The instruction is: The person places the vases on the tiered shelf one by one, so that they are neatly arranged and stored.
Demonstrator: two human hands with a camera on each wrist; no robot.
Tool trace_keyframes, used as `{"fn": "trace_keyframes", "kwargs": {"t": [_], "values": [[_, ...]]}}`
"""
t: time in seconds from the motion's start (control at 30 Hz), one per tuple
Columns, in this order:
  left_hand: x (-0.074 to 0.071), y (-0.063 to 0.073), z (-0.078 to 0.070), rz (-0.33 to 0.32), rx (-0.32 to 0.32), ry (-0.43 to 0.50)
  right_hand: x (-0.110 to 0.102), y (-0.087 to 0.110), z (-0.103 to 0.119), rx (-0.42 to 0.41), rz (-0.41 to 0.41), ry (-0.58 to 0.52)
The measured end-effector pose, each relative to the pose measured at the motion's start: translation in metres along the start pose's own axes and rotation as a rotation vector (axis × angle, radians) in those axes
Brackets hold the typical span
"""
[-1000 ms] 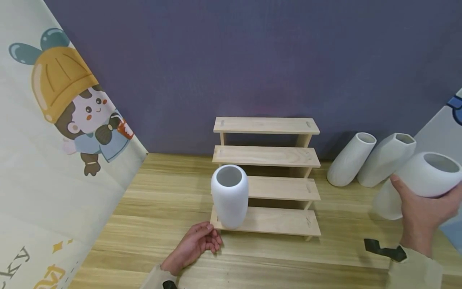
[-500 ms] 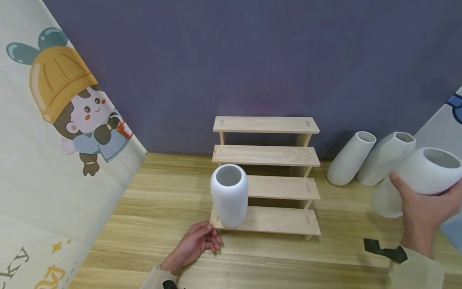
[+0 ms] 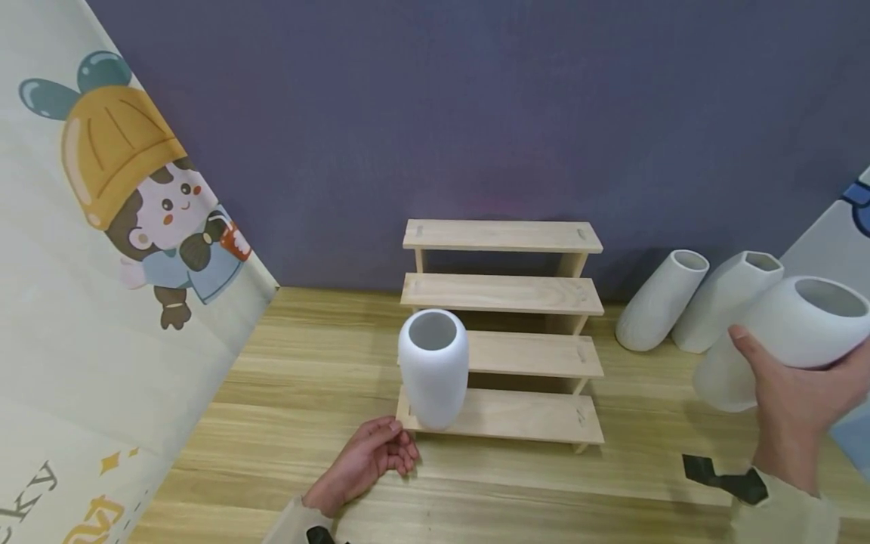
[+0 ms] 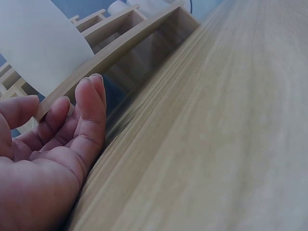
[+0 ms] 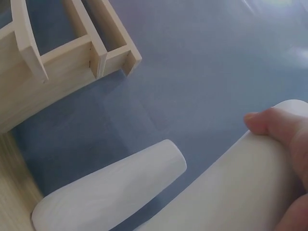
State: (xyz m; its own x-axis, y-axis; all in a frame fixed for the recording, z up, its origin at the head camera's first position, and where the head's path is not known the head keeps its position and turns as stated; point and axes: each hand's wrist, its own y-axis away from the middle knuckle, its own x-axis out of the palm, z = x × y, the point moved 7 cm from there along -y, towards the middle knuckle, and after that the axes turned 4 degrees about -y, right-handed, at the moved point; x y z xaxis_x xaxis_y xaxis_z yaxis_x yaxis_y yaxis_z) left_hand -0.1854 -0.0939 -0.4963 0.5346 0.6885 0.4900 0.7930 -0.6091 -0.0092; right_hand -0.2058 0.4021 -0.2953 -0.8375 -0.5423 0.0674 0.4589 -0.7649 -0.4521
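Observation:
A wooden four-step display stand stands on the wood-grain table. One white vase rests upright on the left end of its lowest step. My left hand pinches that step's front left corner; in the left wrist view the thumb and forefinger lie either side of the board. At the right, my right hand grips a rounded, wide-mouthed white vase, tilted with its mouth up and to the right. The hand hides part of its body; whether its base touches the table I cannot tell.
Behind the held vase stand a slim round-mouthed white vase and an angular-mouthed white vase, near the dark blue back wall. A cartoon-printed white panel borders the table's left side.
The vase in my right hand has risen slightly, and its lower end has shifted a little left. My left hand stays at the stand's corner.

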Motion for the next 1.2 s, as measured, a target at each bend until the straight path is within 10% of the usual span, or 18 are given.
{"fn": "trace_keyframes", "kwargs": {"t": [0.57,1.2], "values": [[0.001,0.000,0.000,0.012,0.007,0.006,0.005,0.007,0.007,0.082,0.034,0.057],[0.003,0.003,-0.002,0.009,-0.011,-0.007,0.009,0.013,0.015,0.121,0.054,-0.199]]}}
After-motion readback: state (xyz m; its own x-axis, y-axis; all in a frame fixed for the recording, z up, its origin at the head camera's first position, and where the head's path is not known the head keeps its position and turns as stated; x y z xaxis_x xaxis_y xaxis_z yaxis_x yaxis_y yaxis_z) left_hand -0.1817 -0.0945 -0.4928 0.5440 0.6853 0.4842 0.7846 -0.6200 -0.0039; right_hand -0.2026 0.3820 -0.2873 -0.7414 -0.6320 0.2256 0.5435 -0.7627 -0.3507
